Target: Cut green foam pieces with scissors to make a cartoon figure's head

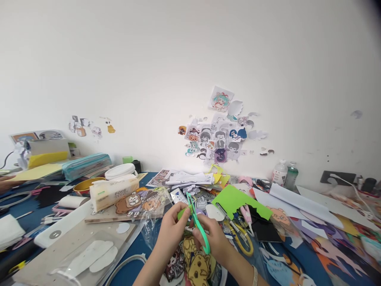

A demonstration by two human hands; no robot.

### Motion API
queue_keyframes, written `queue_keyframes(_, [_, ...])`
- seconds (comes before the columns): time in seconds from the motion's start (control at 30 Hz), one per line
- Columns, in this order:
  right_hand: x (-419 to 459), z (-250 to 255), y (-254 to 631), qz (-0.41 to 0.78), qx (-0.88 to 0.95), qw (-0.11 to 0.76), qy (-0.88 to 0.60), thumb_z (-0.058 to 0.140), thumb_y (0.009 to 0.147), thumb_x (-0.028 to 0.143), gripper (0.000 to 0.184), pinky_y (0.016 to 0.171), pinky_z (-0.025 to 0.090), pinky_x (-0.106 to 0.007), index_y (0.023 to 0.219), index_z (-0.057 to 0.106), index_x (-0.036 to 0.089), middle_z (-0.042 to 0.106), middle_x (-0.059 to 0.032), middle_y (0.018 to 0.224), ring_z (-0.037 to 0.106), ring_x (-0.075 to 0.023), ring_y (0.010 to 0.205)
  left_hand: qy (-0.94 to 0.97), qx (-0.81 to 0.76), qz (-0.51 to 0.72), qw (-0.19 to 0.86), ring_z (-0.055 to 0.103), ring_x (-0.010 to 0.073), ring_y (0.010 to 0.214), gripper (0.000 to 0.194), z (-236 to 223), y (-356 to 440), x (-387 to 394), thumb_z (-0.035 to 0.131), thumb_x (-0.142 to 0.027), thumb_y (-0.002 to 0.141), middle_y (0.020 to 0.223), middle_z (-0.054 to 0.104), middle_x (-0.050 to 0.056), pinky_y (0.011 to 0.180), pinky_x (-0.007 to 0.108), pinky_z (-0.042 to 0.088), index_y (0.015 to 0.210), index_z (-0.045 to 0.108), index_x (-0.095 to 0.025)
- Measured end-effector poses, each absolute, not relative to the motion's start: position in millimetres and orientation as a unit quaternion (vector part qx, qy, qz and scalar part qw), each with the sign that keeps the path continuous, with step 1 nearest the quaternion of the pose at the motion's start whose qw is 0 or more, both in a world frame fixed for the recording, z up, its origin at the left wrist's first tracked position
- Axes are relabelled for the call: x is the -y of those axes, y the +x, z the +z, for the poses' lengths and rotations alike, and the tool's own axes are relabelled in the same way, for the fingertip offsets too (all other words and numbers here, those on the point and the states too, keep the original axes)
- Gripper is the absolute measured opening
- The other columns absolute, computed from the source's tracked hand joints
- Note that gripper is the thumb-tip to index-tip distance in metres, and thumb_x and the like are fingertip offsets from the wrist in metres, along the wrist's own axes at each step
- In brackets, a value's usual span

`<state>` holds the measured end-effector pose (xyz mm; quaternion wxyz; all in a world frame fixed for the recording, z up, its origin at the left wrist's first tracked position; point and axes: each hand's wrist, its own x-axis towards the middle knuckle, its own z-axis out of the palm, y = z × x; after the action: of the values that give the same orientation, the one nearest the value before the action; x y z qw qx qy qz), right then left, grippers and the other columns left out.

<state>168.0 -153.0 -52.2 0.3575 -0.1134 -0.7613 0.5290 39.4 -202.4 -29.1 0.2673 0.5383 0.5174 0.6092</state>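
In the middle of the head view, my right hand [212, 234] is closed on the green handles of a pair of scissors [200, 227]. The blades point up and away, toward the fingers of my left hand. My left hand [176, 219] pinches a small piece of green paper [181, 213], which lies right against the blades. Much of that piece is hidden by the fingers. Under both hands is a heap of cartoon paper cutouts [199, 270]. Right of my right hand lie scissors with yellow handles [244, 242] and a bright green sheet [235, 200].
A tissue pack [113, 192] rests on a cartoon-printed board [127, 206] to the left. Farther left are a teal pouch [86, 166] and another person's hand [7, 183] at the edge. Bottles [279, 171] stand at the back right. Cutouts [220, 135] cover part of the wall.
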Motion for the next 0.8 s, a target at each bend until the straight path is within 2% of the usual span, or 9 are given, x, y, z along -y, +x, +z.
queue_keyframes(0.33, [148, -59, 170, 0.449, 0.799, 0.365, -0.161, 0.051, 0.081, 0.040, 0.022, 0.047, 0.031, -0.022, 0.077, 0.052, 0.019, 0.041, 0.0060, 0.051, 0.039, -0.0104, 0.047, 0.534, -0.532, 0.600, 0.267, 0.029, 0.0066, 0.046, 0.029, -23, 39, 207, 0.047, -0.044, 0.077, 0.053, 0.035, -0.007, 0.044, 0.019, 0.023, 0.062, 0.043, -0.019])
queue_keyframes(0.6, [152, -52, 172, 0.478, 0.790, 0.358, -0.137, 0.052, 0.081, 0.042, 0.024, 0.045, 0.032, -0.022, 0.079, 0.052, 0.017, 0.040, 0.0064, 0.049, 0.039, -0.0096, 0.044, 0.515, -0.486, 0.621, 0.335, 0.025, 0.0053, 0.042, 0.031, -19, 40, 209, 0.053, -0.046, 0.074, 0.047, 0.034, -0.009, 0.042, 0.018, 0.020, 0.062, 0.044, -0.018])
queue_keyframes(0.7, [153, -47, 172, 0.514, 0.768, 0.364, -0.115, 0.053, 0.081, 0.042, 0.025, 0.045, 0.033, -0.021, 0.083, 0.054, 0.017, 0.041, 0.0064, 0.049, 0.040, -0.0092, 0.042, 0.511, -0.476, 0.630, 0.338, 0.034, 0.0067, 0.045, 0.030, -18, 42, 210, 0.056, -0.046, 0.071, 0.050, 0.044, -0.007, 0.045, 0.019, 0.026, 0.064, 0.048, -0.018])
queue_keyframes(0.8, [155, -44, 172, 0.531, 0.757, 0.367, -0.104, 0.055, 0.080, 0.041, 0.026, 0.044, 0.034, -0.021, 0.089, 0.056, 0.016, 0.042, 0.0060, 0.050, 0.041, -0.0092, 0.042, 0.539, -0.486, 0.625, 0.288, 0.046, 0.0112, 0.055, 0.030, -19, 44, 209, 0.055, -0.045, 0.072, 0.056, 0.050, -0.003, 0.053, 0.022, 0.035, 0.062, 0.051, -0.017])
